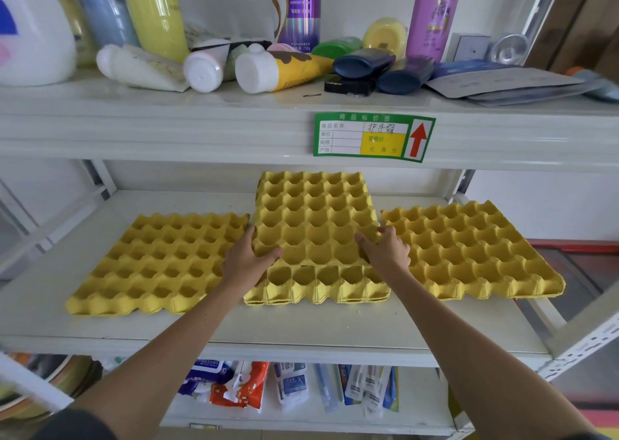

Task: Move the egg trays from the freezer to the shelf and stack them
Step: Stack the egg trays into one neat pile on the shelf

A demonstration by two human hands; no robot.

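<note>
Both hands are closed on the top tray (315, 215), which is held by its near corners over the middle stack (316, 288). Left hand (249, 260) is wrapped around the near left corner, thumb laid in a cup on top, fingers hidden below the edge. Right hand (385, 248) is clamped on the near right corner, thumb on top, fingers curled at the edge. The top tray is tilted, its near edge lifted and set back from the stack's near edge, so that one row of the stack's cups is left uncovered in front; its far end reaches toward the back of the shelf (301, 325).

The stack is placed at the centre of the shelf, near the front lip. How many trays it holds cannot be told exactly, though several layered edges are seen at its front. Left of the stack, a left tray (160, 262) is laid flat, its right edge just beside the left hand. Right of the stack, a right tray (475, 248) is laid flat, its near left part just beside the right hand. Above the stack, a green price tag (373, 137) is fixed to the front of the upper shelf (167, 128), on which bottles and tubes are crowded.
</note>
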